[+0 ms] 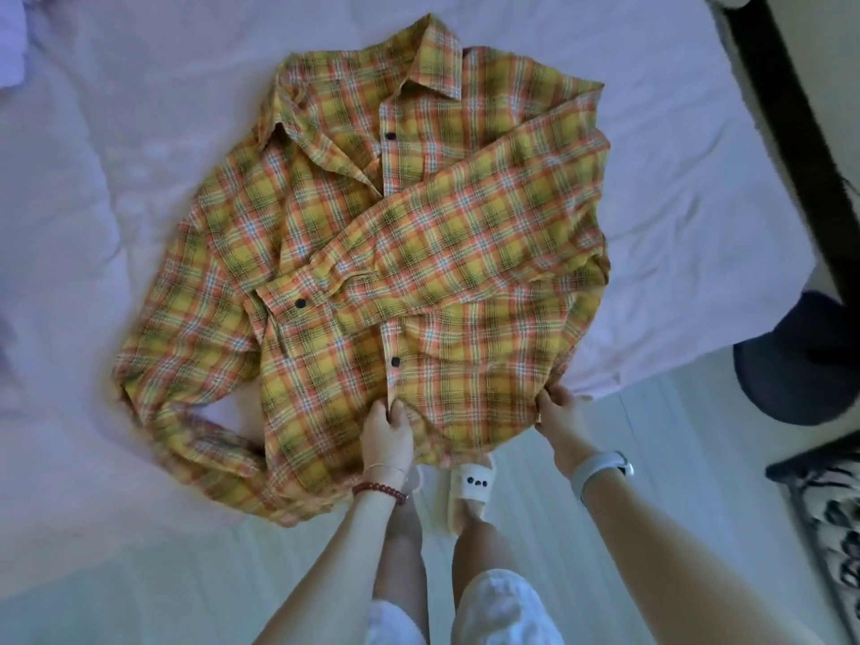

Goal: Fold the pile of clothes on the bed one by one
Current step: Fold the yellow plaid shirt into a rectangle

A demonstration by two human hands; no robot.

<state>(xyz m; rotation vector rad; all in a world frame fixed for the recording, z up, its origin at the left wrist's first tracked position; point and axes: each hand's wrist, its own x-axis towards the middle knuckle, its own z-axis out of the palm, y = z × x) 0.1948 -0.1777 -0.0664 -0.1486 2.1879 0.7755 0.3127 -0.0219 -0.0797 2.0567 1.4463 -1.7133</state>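
Note:
A yellow and orange plaid shirt (372,253) lies face up on the pale pink bed (116,155), collar at the far end. Its right sleeve is folded across the chest, cuff near the middle. The other sleeve trails along the shirt's left side toward the bed's near edge. My left hand (386,430) pinches the hem at the button placket. My right hand (556,407) grips the hem at the shirt's right corner, by the bed edge.
A crumpled pale cloth (11,34) shows at the far left corner of the bed. A dark round object (800,360) stands on the floor to the right, beside a dark bed frame (800,132). A patterned rug (833,514) lies at right. My slippered feet are below.

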